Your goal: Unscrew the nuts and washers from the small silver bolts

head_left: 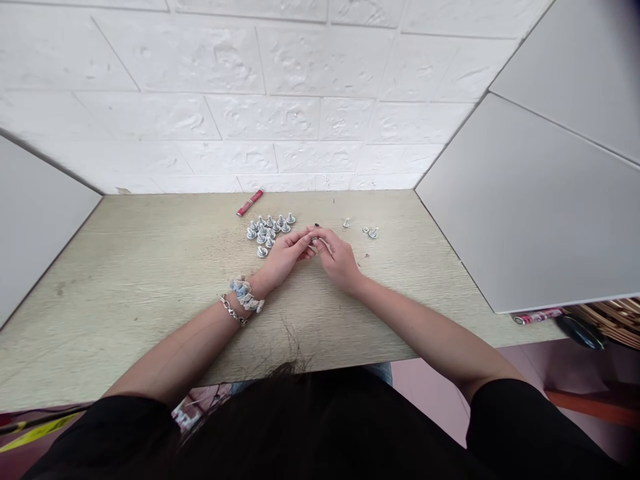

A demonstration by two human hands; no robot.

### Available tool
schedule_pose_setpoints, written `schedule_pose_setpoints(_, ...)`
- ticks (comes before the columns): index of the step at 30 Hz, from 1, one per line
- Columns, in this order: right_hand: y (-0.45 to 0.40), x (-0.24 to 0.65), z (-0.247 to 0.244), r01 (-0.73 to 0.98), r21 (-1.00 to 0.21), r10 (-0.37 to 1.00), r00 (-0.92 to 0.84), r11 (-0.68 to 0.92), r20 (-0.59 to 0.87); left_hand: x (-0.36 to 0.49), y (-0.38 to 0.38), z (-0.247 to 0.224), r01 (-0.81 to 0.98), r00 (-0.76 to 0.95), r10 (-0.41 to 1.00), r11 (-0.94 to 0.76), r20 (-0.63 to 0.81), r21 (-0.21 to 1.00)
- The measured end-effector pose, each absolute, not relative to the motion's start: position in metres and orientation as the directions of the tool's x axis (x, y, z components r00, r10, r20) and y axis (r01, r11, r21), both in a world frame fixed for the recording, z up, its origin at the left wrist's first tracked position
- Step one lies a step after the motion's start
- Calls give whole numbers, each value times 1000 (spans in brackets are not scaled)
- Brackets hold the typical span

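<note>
Black sleeves lie nearest, at the pale table's front. Above it the left hand and right hand meet, just right of clustered bolts. Behind is a red tube; loose bolts sit rightward. Both hands' fingers pinch a tiny, mostly hidden metal part.

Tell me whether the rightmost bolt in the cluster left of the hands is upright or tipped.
Upright: the bolt sits on its broad base, with its shank pointing up.
</note>
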State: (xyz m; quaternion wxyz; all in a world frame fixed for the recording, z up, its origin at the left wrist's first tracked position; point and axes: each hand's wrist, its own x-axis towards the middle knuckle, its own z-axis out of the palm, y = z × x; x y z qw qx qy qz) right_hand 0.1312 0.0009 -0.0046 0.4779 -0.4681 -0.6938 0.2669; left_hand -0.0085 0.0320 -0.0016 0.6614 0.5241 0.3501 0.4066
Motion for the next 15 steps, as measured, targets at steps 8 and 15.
schedule_pose_setpoints(8, 6, 129, -12, 316, -888, 935, 5, 336, 355, -8, 28, 0, 64, 301, 948, -124, 99, 990)
schedule_pose_setpoints(15, 5, 131, -8, 274, -929, 968, -110, 248, 226, -10, 28, -4, 179, 293, 943, -220, 161, 959)
